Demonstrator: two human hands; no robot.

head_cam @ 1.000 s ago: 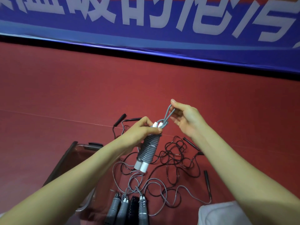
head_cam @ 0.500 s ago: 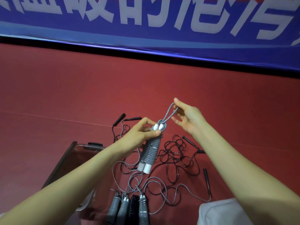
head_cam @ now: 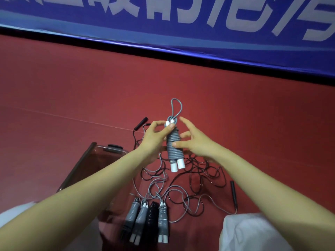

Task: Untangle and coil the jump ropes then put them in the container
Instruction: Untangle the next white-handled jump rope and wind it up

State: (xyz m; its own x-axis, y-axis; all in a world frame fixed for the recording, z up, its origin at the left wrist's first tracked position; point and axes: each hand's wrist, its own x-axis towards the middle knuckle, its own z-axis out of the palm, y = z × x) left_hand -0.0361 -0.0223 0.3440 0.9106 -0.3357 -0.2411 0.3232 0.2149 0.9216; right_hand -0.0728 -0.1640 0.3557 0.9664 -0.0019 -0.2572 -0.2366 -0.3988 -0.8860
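Observation:
A grey jump rope bundle, wound tight round its two white handles, stands upright in the air over the red floor. My left hand pinches its top end, just under a free grey loop that sticks up. My right hand has spread, straight fingers; its thumb touches the coil's right side. A clear plastic container lies low on the left. Several coiled bundles, grey and black, lie side by side at its right end.
Tangled black rope and a loose grey rope sprawl on the floor under my hands, with black handles at the edges. My white-clad knee is at bottom right. A blue banner closes the back.
My right hand has let go of the grey loop and dropped to the coil's side with fingers spread. The bundle now stands more upright, with the loop standing free above.

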